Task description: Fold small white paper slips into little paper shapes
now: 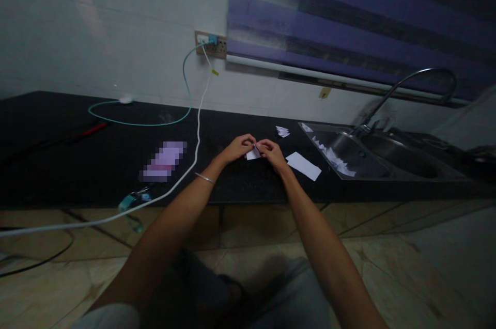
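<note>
Both my hands meet over the dark countertop [240, 187], pinching a small piece of white paper [253, 154] between them. My left hand [238, 148] grips its left side, with a thin bangle on that wrist. On the other side, my right hand [271, 152] has its fingertips closed at the paper's upper edge. Part of the paper is hidden behind the fingers. Just right of my right hand lie white paper sheets [304, 165], flat on the counter. Farther back sits a small group of folded paper pieces [282, 131].
At right, folded paper pieces [335, 160] lie along the near basin of a steel sink [372, 166] with a curved faucet [406, 76]. A white cable [199, 132] crosses the counter left of me from a wall socket [211, 45]. A lanyard [129, 202] hangs over the front edge.
</note>
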